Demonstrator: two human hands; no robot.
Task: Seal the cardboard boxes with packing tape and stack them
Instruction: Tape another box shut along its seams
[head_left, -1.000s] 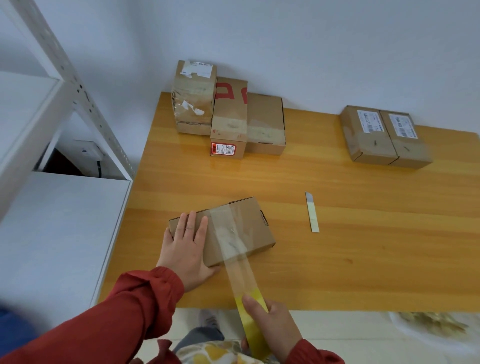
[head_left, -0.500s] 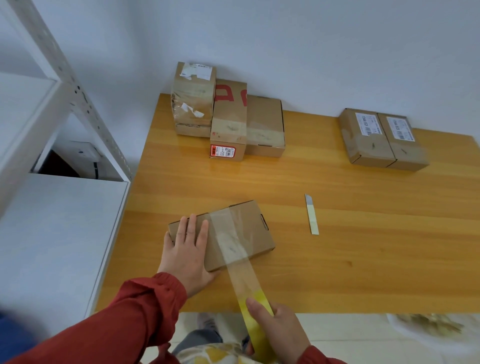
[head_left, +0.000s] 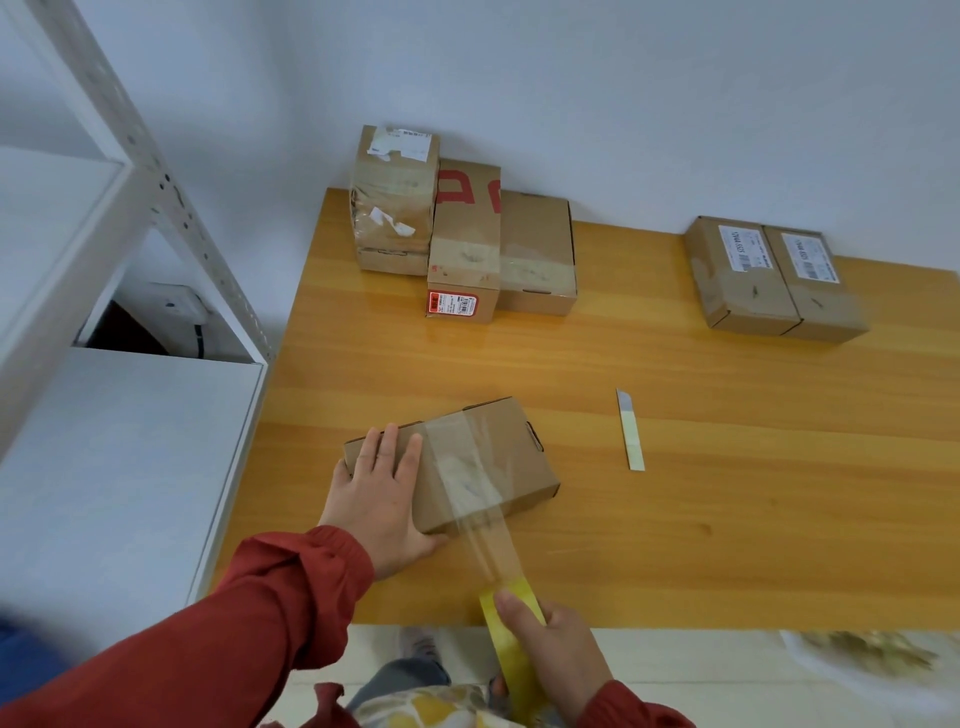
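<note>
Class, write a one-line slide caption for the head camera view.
Left hand steadies a cardboard box on the table while right hand pulls packing tape across it.

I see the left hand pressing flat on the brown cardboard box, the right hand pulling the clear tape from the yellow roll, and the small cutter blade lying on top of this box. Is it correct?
Not fully. In the head view the small cutter blade lies on the wooden table, right of the brown cardboard box, apart from it. The rest is right.
</note>
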